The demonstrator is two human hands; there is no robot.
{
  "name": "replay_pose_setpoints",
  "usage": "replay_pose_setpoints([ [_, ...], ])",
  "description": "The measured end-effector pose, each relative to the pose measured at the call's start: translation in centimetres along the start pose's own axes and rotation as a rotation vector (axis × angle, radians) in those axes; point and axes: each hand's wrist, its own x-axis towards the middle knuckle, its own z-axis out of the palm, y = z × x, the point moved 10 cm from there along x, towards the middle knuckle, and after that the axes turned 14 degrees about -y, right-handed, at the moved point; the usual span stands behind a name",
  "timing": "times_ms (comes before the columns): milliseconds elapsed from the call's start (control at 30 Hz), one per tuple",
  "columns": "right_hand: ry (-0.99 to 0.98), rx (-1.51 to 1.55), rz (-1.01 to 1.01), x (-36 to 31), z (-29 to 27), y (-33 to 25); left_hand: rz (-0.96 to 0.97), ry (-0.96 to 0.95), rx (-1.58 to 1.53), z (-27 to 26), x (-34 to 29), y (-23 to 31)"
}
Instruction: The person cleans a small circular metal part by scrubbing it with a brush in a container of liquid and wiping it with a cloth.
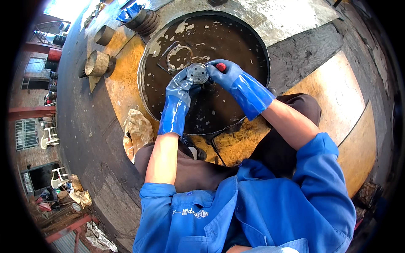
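Observation:
Both hands wear blue rubber gloves and meet above a wide round basin (268, 69) of dark, murky liquid with pale foam patches. In my left hand (179, 88) is a round grey metal disc (197, 74) with several small holes in its face, gripped at its edge. My right hand (230, 76), beside the disc, is closed round a tool with a red handle (220, 66); only the handle's end shows, so its kind is hidden. A thin metal ring (168, 59) lies in the liquid just past the left hand.
Short metal cylinders (97, 63) stand left of the basin, with a stack of rusty rings (147, 23) farther back. Crumpled brown paper (138, 128) lies by my left knee. Yellowish sheets (333, 92) cover parts of the dark floor. White plastic chairs (49, 138) stand far left.

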Motion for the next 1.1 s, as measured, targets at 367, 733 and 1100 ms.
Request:
replay_pose_setpoints([
  [367, -0.024, -0.127, 0.09, 0.6, -0.4, 0.1, -0.044, -0.153, 0.13, 0.1, 0.2, -1.1],
  [733, 0.026, 0.068, 0.015, 1.2, -1.1, 2.4, -0.109, 0.027, 0.311, -0.4, 0.0, 0.3],
  [1100, 0.029, -0.064, -0.013, -0.2, -1.0, -0.6, -0.02, 0.313, 0.874, -15.7, -5.3, 11.2],
])
